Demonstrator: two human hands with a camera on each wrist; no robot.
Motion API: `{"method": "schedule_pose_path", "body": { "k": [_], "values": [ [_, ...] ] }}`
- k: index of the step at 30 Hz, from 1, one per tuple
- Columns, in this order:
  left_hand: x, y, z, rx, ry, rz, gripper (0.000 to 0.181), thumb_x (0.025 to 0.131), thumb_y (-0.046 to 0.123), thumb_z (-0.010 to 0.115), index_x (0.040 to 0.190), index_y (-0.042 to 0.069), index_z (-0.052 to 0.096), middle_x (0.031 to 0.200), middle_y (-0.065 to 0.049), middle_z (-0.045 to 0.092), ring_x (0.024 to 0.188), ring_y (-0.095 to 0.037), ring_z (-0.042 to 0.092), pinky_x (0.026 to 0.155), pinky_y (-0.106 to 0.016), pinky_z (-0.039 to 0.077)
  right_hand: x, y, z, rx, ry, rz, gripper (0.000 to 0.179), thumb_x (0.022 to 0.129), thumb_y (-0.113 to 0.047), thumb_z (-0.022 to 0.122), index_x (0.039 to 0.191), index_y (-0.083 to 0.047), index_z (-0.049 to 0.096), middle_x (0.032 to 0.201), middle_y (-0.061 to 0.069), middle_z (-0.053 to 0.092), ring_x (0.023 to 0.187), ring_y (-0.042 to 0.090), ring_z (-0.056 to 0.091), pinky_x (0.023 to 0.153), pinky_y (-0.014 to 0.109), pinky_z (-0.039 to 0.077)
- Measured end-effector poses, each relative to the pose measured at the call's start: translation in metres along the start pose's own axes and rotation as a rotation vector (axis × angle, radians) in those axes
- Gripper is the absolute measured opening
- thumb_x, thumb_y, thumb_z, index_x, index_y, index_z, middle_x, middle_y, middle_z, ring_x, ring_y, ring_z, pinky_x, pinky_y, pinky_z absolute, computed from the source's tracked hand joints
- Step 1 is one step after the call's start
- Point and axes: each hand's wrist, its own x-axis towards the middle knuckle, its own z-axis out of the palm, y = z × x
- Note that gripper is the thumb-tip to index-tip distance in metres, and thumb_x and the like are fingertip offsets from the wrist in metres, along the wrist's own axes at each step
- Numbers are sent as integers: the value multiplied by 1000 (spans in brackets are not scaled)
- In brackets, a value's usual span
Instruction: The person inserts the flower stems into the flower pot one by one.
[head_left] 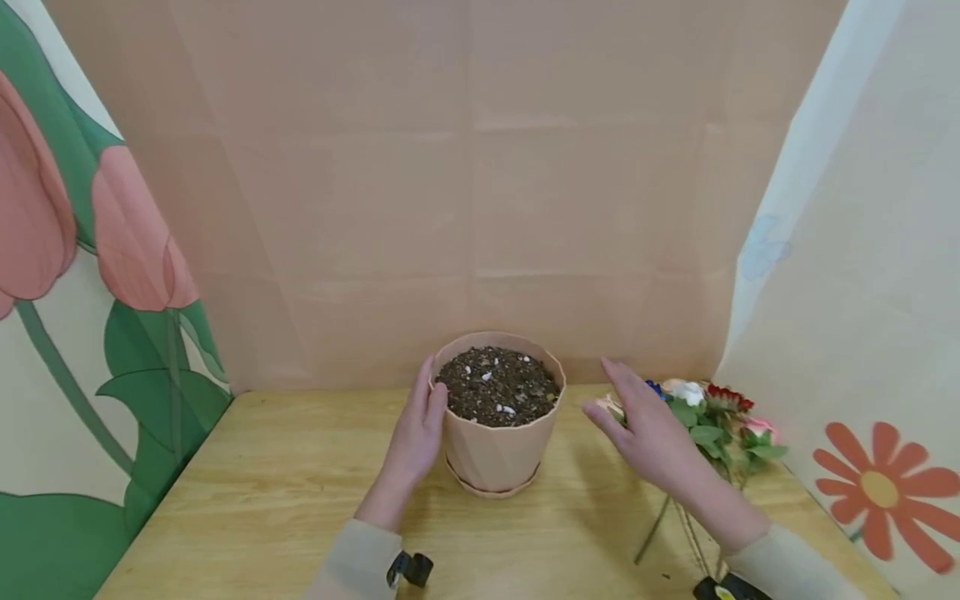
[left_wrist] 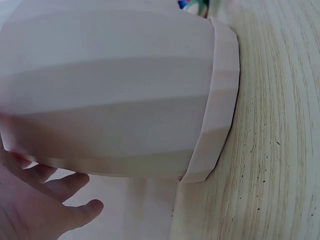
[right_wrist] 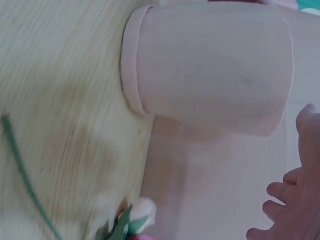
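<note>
A pale peach flowerpot [head_left: 495, 454] stands upright on a matching saucer [head_left: 491, 493], filled close to the rim with dark soil [head_left: 498, 379] flecked with white bits. Against the pot's left side rests my left hand [head_left: 415, 429], its fingers extended along the wall near the rim; the left wrist view shows this hand [left_wrist: 37, 205] beside the ribbed pot wall [left_wrist: 110, 95]. My right hand [head_left: 648, 433] hovers right of the pot, apart from it, fingers extended and holding nothing. In the right wrist view a gap separates that hand [right_wrist: 300, 195] from the pot [right_wrist: 215, 65].
Artificial flowers [head_left: 705, 433] in several colours lie at the right, partly behind my right forearm, their stems [head_left: 652, 529] pointing toward me. A black item [head_left: 727, 588] sits at the bottom edge. Brown paper [head_left: 465, 208] backs the wooden table [head_left: 300, 467], with floral panels at both sides.
</note>
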Motion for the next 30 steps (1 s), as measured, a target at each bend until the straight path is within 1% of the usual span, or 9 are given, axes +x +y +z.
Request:
{"method": "schedule_pose_path", "body": {
  "k": [4,8,11,15,17,21,24,27,30],
  "values": [
    [1,0,-2,-2,2,1,62,121,39,39,178,24,21,180,-11,28,159,-43,36,129,-61,27,-5,9,-6,-12,1,33,88,114,-50,60,176,-3,20,175,30,29,156,56,32,119,76,32],
    [2,1,-3,6,0,0,62,121,40,39,178,25,22,180,-10,29,159,-43,37,129,-61,27,-11,19,-11,-23,-3,66,89,114,-52,58,177,-4,17,175,31,27,155,60,31,118,79,30],
    [1,2,-3,10,-1,-2,62,121,40,39,178,24,22,180,-10,29,158,-42,37,129,-61,28,-18,27,-15,-47,14,78,88,113,-53,59,176,-5,21,174,32,29,154,62,29,118,81,27],
    [0,2,-2,6,0,0,62,121,40,39,178,24,22,180,-10,29,159,-42,36,129,-61,27,-28,41,-18,-92,34,91,85,113,-53,60,175,-5,27,170,34,36,152,63,33,115,82,28],
    [0,2,-2,5,0,4,62,121,40,39,178,23,22,180,-10,29,159,-42,36,129,-61,27,-32,49,-20,-108,19,116,86,113,-54,59,175,-3,27,170,35,35,151,63,33,113,83,30],
    [0,3,-2,2,-3,8,62,121,40,39,178,23,22,180,-10,28,160,-42,35,129,-61,26,-39,61,-21,-130,-16,178,91,112,-62,55,175,-4,25,171,35,33,150,64,33,110,84,32],
    [0,2,-2,5,-6,5,62,121,40,38,178,24,21,180,-11,28,160,-42,34,129,-61,26,-44,68,-22,-159,-11,202,93,111,-65,54,174,-2,28,168,38,35,147,67,34,109,86,32],
    [0,1,-2,11,-6,1,62,121,40,38,179,24,20,180,-12,28,160,-43,34,129,-62,26,-50,74,-22,-184,0,217,93,111,-64,56,171,3,31,163,43,38,144,70,35,107,88,31],
    [0,1,-2,13,-9,1,62,121,40,38,179,24,20,179,-15,30,159,-44,35,128,-63,26,-54,79,-21,-206,14,220,94,111,-62,58,167,9,35,154,43,47,137,69,44,103,86,37]
  ]
}}
